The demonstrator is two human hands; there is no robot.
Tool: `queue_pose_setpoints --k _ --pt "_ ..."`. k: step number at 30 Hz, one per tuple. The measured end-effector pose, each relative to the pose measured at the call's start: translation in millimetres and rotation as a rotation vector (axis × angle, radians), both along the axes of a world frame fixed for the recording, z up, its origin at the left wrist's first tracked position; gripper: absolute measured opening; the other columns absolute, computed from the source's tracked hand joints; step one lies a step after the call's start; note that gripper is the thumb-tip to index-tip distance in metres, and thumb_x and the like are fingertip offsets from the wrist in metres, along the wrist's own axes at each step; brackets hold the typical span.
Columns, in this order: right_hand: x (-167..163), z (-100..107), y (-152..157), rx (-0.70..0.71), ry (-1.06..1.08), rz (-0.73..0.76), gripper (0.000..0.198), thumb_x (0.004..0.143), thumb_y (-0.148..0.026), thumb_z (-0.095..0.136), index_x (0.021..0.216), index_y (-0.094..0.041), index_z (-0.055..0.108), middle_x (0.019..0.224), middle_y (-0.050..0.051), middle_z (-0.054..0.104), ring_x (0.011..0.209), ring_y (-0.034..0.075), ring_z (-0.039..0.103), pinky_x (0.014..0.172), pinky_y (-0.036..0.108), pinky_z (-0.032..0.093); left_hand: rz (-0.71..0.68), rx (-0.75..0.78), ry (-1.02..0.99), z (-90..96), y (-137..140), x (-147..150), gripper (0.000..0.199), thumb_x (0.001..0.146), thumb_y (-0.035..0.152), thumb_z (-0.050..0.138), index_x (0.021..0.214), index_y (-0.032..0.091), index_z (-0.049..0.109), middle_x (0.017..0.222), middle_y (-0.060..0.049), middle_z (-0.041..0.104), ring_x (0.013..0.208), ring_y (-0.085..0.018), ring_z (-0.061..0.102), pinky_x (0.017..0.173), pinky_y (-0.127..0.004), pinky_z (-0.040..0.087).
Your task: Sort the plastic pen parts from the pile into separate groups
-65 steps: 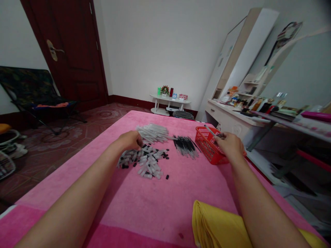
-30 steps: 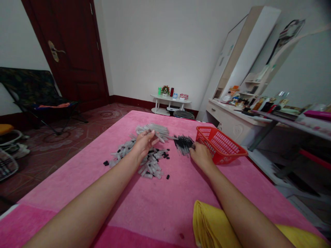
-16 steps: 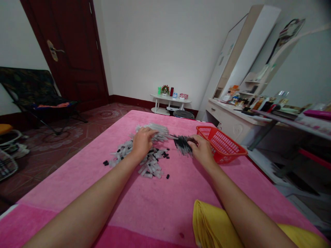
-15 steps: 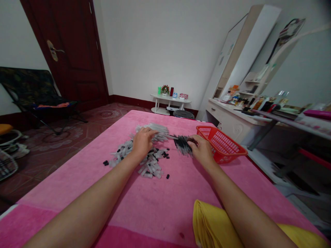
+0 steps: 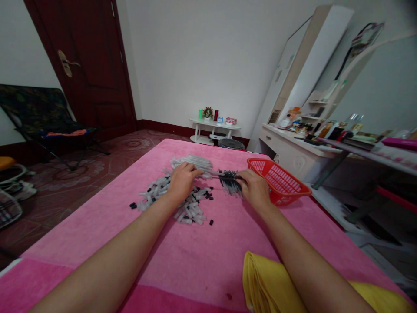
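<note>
My left hand [image 5: 182, 179] is closed, thumb and fingers pinching a slim clear pen barrel [image 5: 217, 173] that points right. It hovers by a stack of similar clear barrels [image 5: 198, 161]. My right hand [image 5: 254, 186] pinches a thin dark pen refill [image 5: 224, 177], its free end pointing left, just below the barrel. Beneath it lies a bundle of black-and-clear refills [image 5: 232, 188], partly covered by my fingers. Around my left wrist spreads a heap of frosted pen caps [image 5: 192, 212] mixed with small black plugs [image 5: 211, 222].
A red plastic basket [image 5: 289, 184] stands right of my right hand. Folded yellow cloth [image 5: 267, 282] lies under my right forearm. The pink cloth [image 5: 195, 265] covers the table. A cluttered dressing table [image 5: 293, 148] is at the right, a folding chair [image 5: 42, 113] at the left.
My right hand has drawn a dark refill up from the bundle and levelled it toward the left. My left hand has shifted slightly right with the barrel.
</note>
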State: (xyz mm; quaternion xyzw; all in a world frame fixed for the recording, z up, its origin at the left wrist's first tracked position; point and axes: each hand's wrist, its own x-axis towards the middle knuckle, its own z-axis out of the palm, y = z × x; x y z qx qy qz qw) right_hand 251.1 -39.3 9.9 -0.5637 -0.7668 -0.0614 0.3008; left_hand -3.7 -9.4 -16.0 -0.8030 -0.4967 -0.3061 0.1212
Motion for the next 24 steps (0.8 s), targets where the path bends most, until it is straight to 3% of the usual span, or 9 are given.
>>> queue_pose_setpoints --k 4,8,11,14,19,24 --pt "-3.7 1.0 -0.6 0.023 0.005 0.084 0.019 0.083 -0.018 0.05 0.092 -0.02 0.067 0.093 0.006 0.064 0.089 0.018 0.057 0.079 0.027 0.041 -0.05 -0.033 0.013 -0.3 -2.6 4.5 0.048 0.071 0.0 0.047 0.104 0.027 0.069 0.092 -0.006 0.062 0.093 -0.022 0.049 0.077 -0.032 0.04" --pt "-17.5 -1.2 -2.3 -0.01 0.147 0.207 0.015 0.081 -0.016 0.052 0.087 -0.018 0.066 0.089 0.006 0.065 0.087 0.017 0.058 0.078 0.027 0.042 -0.109 -0.058 -0.01 -0.7 -5.2 10.1 0.049 0.07 0.0 0.046 0.106 0.026 0.068 0.092 -0.006 0.063 0.092 -0.023 0.05 0.077 -0.032 0.042" --pt "-31.0 -9.9 -3.1 -0.05 0.356 0.202 0.022 0.076 -0.017 0.058 0.098 -0.017 0.061 0.091 0.005 0.066 0.079 0.016 0.06 0.073 0.027 0.045 -0.129 -0.072 -0.09 -1.8 -5.1 11.8 0.046 0.07 0.001 0.047 0.104 0.023 0.069 0.091 -0.006 0.064 0.091 -0.023 0.052 0.078 -0.033 0.043" --pt "-41.4 -25.2 -3.5 -0.101 0.502 0.141 0.037 0.074 -0.021 0.061 0.111 -0.016 0.054 0.091 0.004 0.066 0.067 0.013 0.059 0.065 0.025 0.046 -0.063 -0.062 -0.244 -2.9 -2.1 9.1 0.038 0.074 0.006 0.048 0.102 0.021 0.069 0.093 -0.007 0.066 0.093 -0.023 0.055 0.082 -0.033 0.044" --pt "-51.9 -48.0 -9.7 -0.217 0.252 0.223 0.016 0.075 -0.016 0.061 0.09 -0.018 0.066 0.088 0.004 0.065 0.08 0.016 0.06 0.072 0.027 0.044 -0.004 -0.047 -0.486 -6.4 5.6 2.4 0.031 0.078 0.013 0.05 0.1 0.022 0.07 0.096 -0.006 0.068 0.093 -0.023 0.058 0.084 -0.033 0.044" --pt "-60.5 -50.8 -16.3 -0.212 0.078 0.228 0.021 0.079 -0.015 0.059 0.097 -0.022 0.068 0.096 0.005 0.065 0.093 0.018 0.059 0.079 0.027 0.043 -0.016 -0.066 -0.591 -9.7 7.6 3.5 0.03 0.077 0.014 0.05 0.098 0.022 0.07 0.097 -0.006 0.069 0.093 -0.023 0.06 0.084 -0.032 0.045"
